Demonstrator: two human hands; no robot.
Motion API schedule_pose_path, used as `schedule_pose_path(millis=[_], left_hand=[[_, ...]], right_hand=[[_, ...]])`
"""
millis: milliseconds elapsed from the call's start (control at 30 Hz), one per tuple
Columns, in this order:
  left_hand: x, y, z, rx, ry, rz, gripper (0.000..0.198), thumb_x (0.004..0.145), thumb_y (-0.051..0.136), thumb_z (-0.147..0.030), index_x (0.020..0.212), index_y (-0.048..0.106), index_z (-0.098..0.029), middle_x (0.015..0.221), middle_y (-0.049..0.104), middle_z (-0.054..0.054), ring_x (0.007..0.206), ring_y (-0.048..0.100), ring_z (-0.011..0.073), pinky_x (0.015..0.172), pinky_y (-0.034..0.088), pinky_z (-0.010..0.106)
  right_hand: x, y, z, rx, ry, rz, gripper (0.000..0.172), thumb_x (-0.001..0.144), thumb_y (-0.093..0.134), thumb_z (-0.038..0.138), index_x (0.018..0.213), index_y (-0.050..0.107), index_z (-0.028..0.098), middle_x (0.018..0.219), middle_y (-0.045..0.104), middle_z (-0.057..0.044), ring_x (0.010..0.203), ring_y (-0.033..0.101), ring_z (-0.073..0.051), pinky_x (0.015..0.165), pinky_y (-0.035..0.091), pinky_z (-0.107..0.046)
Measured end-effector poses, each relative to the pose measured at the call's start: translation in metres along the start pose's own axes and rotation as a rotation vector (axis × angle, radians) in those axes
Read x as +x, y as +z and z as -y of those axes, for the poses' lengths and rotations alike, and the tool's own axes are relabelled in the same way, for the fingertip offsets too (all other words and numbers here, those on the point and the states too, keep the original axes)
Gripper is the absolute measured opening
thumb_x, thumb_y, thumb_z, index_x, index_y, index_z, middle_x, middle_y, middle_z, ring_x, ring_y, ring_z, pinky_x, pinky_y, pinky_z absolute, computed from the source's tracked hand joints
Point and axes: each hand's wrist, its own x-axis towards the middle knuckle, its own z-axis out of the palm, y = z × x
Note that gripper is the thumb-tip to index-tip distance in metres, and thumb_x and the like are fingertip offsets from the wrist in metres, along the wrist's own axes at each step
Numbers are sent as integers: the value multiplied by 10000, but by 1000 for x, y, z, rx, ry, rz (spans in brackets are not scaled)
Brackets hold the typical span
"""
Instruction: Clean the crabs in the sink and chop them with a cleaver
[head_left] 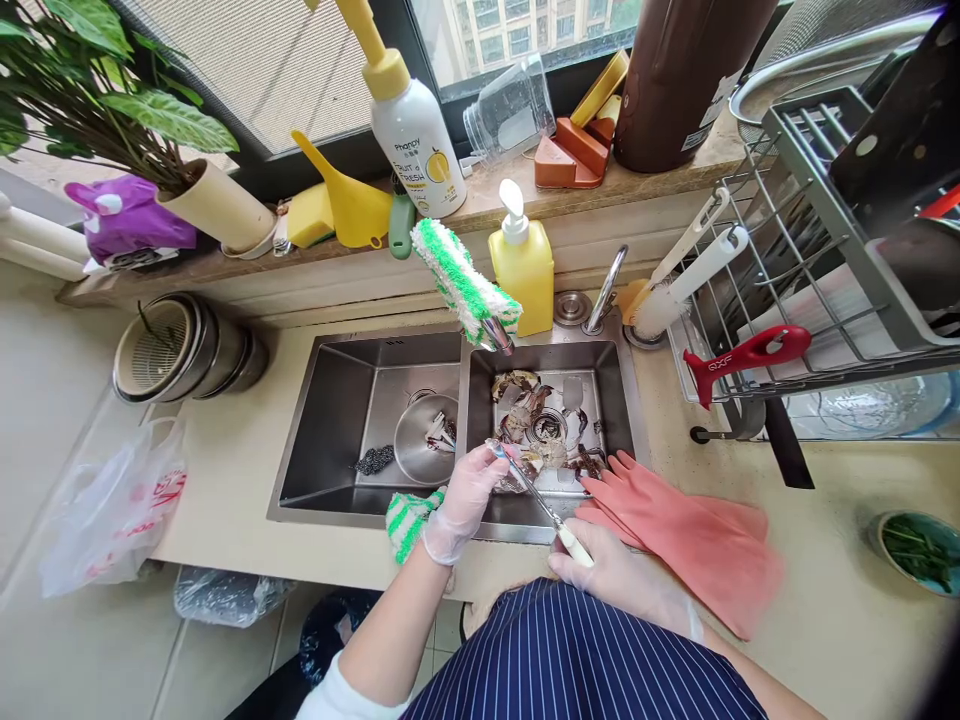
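Observation:
My left hand (468, 497), in a clear plastic glove, is pinched closed above the right sink basin. Its fingertips hold a small pale pinkish piece I cannot make out, at the metal tip of a slim tool. My right hand (611, 568), also gloved, grips the white handle of this tool (568, 540); its blade type cannot be told. Below lie wet brown and pale food scraps (517, 420) around the drain (548, 427). In the left basin, a metal bowl (409, 450) contains small white and dark pieces, beside a dark scouring pad (374, 460).
Pink rubber gloves (682, 530) lie right of the sink (465, 400). A green-and-white cloth (457, 270) wraps the faucet; another cloth (411, 522) hangs on the front edge. A yellow soap bottle (525, 275) stands behind. The dish rack (795, 250) is at right, stacked pots (184, 345) left.

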Motion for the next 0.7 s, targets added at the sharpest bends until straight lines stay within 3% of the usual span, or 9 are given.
schedule_pose_path(millis=[233, 400, 500, 700], left_hand=[[3, -2, 5, 69, -15, -20, 331, 711, 786, -432, 847, 752, -132, 866, 727, 63, 815, 622, 193, 813, 464, 301], [2, -4, 7, 71, -29, -23, 351, 710, 786, -450, 858, 758, -133, 879, 730, 65, 823, 626, 194, 832, 473, 308], [0, -6, 6, 71, -38, -21, 349, 713, 787, -447, 855, 759, -130, 880, 733, 71, 826, 630, 199, 830, 478, 312], [-4, -6, 4, 26, -53, -17, 350, 701, 798, -433, 866, 761, -126, 878, 731, 68, 817, 630, 194, 807, 481, 305]], right_hand=[[17, 17, -29, 14, -41, -85, 231, 781, 580, 283, 674, 391, 207, 642, 431, 37, 607, 392, -115, 567, 307, -249], [1, -1, -2, 66, -47, 95, 118, 786, 566, 271, 758, 483, 192, 698, 489, 21, 653, 427, -127, 603, 337, -247], [-8, -11, 13, 60, -6, 137, 107, 795, 569, 274, 803, 506, 188, 714, 483, 23, 657, 417, -123, 611, 334, -245], [-7, -9, 1, 154, -28, 184, 160, 796, 587, 328, 792, 511, 188, 686, 453, 34, 622, 377, -112, 563, 294, -238]])
